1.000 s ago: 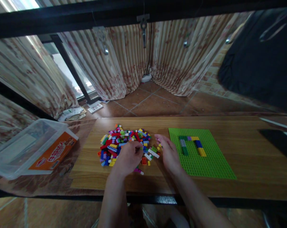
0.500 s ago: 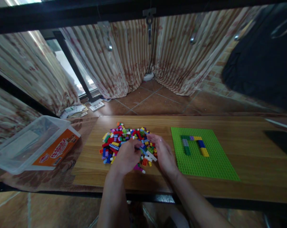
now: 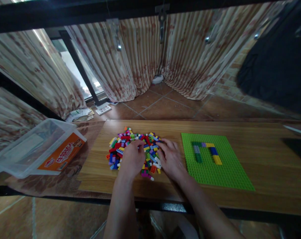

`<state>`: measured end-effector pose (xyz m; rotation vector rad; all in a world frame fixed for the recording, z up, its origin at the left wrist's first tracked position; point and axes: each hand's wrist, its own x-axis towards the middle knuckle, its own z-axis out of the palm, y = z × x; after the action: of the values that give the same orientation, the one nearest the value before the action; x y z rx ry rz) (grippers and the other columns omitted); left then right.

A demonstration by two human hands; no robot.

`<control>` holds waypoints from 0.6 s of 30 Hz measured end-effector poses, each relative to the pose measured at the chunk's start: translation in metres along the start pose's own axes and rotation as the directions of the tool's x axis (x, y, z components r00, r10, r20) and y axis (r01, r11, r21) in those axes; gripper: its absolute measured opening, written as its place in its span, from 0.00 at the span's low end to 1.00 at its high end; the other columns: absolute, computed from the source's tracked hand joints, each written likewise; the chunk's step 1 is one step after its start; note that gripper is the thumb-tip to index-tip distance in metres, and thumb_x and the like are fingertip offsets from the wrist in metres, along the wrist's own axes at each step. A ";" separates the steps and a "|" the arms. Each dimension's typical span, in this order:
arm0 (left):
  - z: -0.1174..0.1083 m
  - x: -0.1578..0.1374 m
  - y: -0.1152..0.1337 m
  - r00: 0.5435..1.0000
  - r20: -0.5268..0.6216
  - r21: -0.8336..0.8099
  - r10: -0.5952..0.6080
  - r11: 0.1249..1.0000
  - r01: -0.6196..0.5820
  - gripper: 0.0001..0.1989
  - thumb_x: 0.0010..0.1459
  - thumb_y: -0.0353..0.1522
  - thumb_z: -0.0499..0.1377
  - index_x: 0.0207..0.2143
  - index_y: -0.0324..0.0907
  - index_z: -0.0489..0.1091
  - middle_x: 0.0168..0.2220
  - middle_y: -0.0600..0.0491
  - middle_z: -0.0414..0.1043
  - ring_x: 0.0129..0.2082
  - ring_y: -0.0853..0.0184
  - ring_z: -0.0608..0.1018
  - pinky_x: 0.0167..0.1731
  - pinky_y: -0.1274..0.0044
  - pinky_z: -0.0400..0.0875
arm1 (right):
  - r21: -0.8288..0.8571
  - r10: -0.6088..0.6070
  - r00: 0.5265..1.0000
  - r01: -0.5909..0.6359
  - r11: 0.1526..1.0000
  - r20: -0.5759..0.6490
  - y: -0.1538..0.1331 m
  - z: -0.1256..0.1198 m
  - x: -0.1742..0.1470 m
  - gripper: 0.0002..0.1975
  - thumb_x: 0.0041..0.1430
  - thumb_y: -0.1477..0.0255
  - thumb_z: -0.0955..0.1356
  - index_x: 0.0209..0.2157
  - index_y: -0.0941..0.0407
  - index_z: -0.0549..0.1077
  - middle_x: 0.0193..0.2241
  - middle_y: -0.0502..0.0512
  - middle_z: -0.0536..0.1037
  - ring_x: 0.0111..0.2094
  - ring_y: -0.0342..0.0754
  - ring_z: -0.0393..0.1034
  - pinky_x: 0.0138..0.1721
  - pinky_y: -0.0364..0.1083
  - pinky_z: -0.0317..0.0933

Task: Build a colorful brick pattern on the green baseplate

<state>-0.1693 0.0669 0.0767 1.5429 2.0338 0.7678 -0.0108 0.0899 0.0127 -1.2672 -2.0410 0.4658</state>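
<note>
A heap of small toy bricks (image 3: 149, 154) in many colours lies on the wooden table. Over its left part is my left hand (image 3: 133, 158), fingers bent forward and thumb a little apart from them, with no brick visible in it. My right hand (image 3: 171, 159) rests at the heap's right edge, fingers spread and touching bricks beside a white piece (image 3: 157, 163). To the right lies a green baseplate (image 3: 230, 172). On it stands an angular U-shaped row of bricks (image 3: 213, 151) in green, grey, purple, yellow and blue, its gap facing me.
A clear plastic tub (image 3: 44, 127) with an orange label stands at the table's left on a brown cloth (image 3: 65, 179). A dark flat object (image 3: 298, 149) lies at the right end. Striped curtains (image 3: 138, 59) hang behind, and a black frame bar (image 3: 78, 15) crosses overhead.
My right hand's fingers have spread and bent down onto the heap's edge. My left hand has risen slightly and lies flatter over the bricks. The view has shifted slightly.
</note>
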 end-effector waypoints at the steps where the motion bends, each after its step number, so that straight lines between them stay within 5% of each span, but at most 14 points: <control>1: 0.001 0.000 0.000 1.000 0.004 -0.003 0.004 1.000 -0.004 0.14 0.59 0.24 0.52 0.40 0.37 0.77 0.41 0.44 0.80 0.42 0.59 0.79 0.44 0.71 0.69 | -0.016 0.003 1.000 -0.002 1.000 0.014 0.000 0.000 0.001 0.16 0.62 0.72 0.63 0.48 0.57 0.76 0.52 0.62 0.72 0.53 0.57 0.62 0.57 0.58 0.58; 18: 0.007 0.000 0.004 0.996 0.074 0.004 0.039 0.999 -0.039 0.13 0.60 0.26 0.52 0.37 0.39 0.77 0.34 0.49 0.79 0.32 0.65 0.77 0.33 0.76 0.67 | 0.036 0.089 0.996 -0.089 0.995 0.002 0.001 0.004 0.003 0.10 0.62 0.72 0.65 0.36 0.56 0.79 0.49 0.61 0.74 0.51 0.56 0.63 0.55 0.57 0.59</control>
<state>-0.1620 0.0688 0.0743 1.5943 1.9593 0.7096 -0.0144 0.0931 0.0102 -1.3402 -1.9735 0.5414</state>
